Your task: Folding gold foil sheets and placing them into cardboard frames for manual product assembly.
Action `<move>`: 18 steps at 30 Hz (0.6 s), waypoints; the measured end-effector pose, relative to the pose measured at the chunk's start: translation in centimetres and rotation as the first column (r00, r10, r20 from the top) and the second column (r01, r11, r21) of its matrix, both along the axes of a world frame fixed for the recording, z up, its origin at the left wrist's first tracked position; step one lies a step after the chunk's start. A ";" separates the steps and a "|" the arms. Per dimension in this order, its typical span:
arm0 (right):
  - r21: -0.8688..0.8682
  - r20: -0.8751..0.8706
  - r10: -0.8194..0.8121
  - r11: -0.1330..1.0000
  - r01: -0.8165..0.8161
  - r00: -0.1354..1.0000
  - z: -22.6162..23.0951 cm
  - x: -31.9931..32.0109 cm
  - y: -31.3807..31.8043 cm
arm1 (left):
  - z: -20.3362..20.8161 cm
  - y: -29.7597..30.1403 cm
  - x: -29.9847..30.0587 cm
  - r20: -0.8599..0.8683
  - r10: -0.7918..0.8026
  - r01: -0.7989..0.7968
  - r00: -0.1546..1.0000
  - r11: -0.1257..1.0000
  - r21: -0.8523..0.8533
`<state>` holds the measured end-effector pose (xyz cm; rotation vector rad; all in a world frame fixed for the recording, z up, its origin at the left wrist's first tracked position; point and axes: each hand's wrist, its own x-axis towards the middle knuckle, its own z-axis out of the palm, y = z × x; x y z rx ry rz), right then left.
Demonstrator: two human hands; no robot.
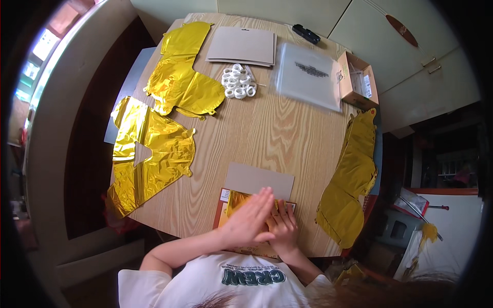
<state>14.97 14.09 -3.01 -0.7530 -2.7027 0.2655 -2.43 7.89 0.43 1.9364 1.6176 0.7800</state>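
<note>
My left hand lies flat with straight fingers, slanting over a folded piece of gold foil at the table's near edge. Beside it, my right hand is also flat, fingers stretched out and pointing away from me; the left hand partly covers it. Both hands rest on or just above the foil, and neither is wrapped around anything. Under the foil is an orange printed card, mostly hidden by my hands and arms. A plain grey-brown cardboard sheet sticks out beyond it.
Flat gold foil balloons lie along the table's left side, and more gold foil along the right edge. At the back are cardboard sheets, white ribbon-like rolls, clear plastic bags, an open box and a black object.
</note>
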 end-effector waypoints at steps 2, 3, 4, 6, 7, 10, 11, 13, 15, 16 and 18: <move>-0.071 -0.075 -0.032 0.997 0.026 0.997 0.2 -0.2 0.0 | -0.8 0.9 2.4 0.094 0.034 -0.039 0.995 0.998 0.047; -0.080 -0.056 -0.040 0.996 0.035 0.998 0.3 -0.2 0.0 | -1.3 1.0 2.6 0.065 0.044 -0.046 0.997 0.999 0.025; -0.089 -0.038 -0.047 0.995 0.043 0.998 0.3 -0.2 0.0 | -1.7 1.1 2.8 0.037 0.055 -0.055 0.998 0.998 0.003; -0.086 -0.002 -0.041 0.996 0.040 0.999 0.1 -0.1 0.0 | -2.2 1.0 2.8 0.028 0.103 -0.101 0.994 0.994 -0.041; -0.072 0.018 -0.030 0.997 0.032 0.999 0.1 0.0 0.1 | -2.2 0.9 2.7 0.052 0.139 -0.136 0.989 0.989 -0.061; -0.068 0.072 -0.027 0.997 0.032 0.997 0.4 -0.1 0.0 | -2.1 -0.1 2.0 0.060 0.218 -0.212 0.974 0.973 -0.095; -0.069 0.094 -0.027 0.997 0.034 0.995 0.5 -0.1 0.1 | -2.2 -0.4 1.8 0.058 0.242 -0.236 0.969 0.967 -0.098; -0.047 0.116 -0.028 0.998 0.034 0.993 0.5 -0.1 0.2 | -2.3 -1.0 1.5 0.109 0.269 -0.254 0.957 0.957 -0.139; -0.064 0.120 -0.046 0.996 0.054 0.992 0.6 -0.4 0.0 | -2.3 -1.4 1.1 0.117 0.317 -0.297 0.941 0.942 -0.157; -0.047 0.107 -0.049 0.997 0.054 0.993 0.4 -0.3 0.0 | -2.1 -1.6 0.8 0.188 0.341 -0.302 0.921 0.930 -0.208; -0.012 0.077 -0.049 0.999 0.050 0.996 0.1 -0.3 -0.1 | -1.7 -1.7 0.3 0.245 0.366 -0.310 0.898 0.920 -0.238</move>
